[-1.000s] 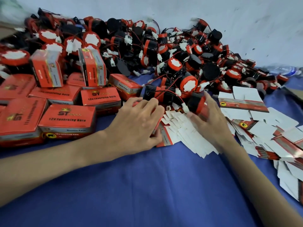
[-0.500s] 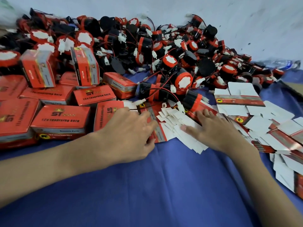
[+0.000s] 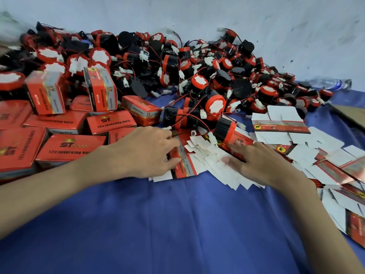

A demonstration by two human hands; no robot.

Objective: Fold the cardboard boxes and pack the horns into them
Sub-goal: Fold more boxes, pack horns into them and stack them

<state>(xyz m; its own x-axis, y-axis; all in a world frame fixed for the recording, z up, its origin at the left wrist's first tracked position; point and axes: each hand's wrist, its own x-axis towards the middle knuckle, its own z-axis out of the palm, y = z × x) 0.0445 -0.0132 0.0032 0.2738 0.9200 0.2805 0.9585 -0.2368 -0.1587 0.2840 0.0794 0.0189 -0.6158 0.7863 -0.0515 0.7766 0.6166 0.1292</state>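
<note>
A flat unfolded box [image 3: 182,162], red with a grey strip and white flaps, is lying on the blue cloth [image 3: 177,224] at centre, at the near-left end of a fanned stack of flat box blanks [image 3: 215,165]. The left hand [image 3: 146,153] is gripping it, fingers curled over its far left edge and thumb pinching the near side. The right hand [image 3: 254,161] is lying on the stack just to the right, fingers straight and slightly spread, pressing down on the white flaps; its fingertips are reaching a red printed blank [image 3: 237,140] under a horn. That horn [image 3: 225,128], black body with a red band and white connector, is sitting just beyond the right fingers, touching the blanks. Another horn [image 3: 214,104] with a red rim and white face is lying behind it, red and black wires trailing toward the left hand. Behind them, a big pile of horns [image 3: 177,66] is heaped against the pale wall [image 3: 197,12]. On the left, folded red boxes [image 3: 69,147] are lying stacked and jumbled, two standing on end further back. More loose blanks [image 3: 316,155] are spreading across the right side. A plastic bottle [image 3: 329,84] is lying far right by the wall.
</note>
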